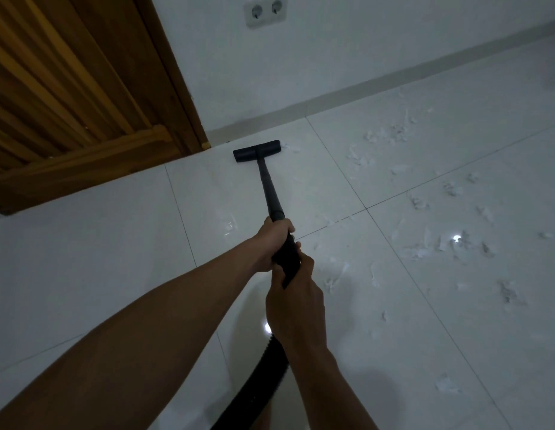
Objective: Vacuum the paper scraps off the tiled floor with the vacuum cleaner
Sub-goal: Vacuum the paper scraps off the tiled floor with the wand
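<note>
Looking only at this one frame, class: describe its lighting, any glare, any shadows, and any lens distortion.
Head view: dim overall, left hand, right hand and vacuum wand near-silhouettes; two bright glare spots on the glossy tiled floor, one among the paper scraps; a soft shadow lower right; wide-angle stretch enlarges the forearms.

The hose (257, 389) leaves my frame at six o'clock; my left hand (271, 243) and right hand (296, 305) cover the wand grip (287, 256); scraps (420, 203) at three o'clock blur together.

Glossy white tiled floor (115, 243), reflective. Matt black plastic vacuum wand (268, 187), ribbed black hose (264, 377). Torn white paper scraps (450, 243). Slatted brown wooden door (68, 97), satin.
</note>
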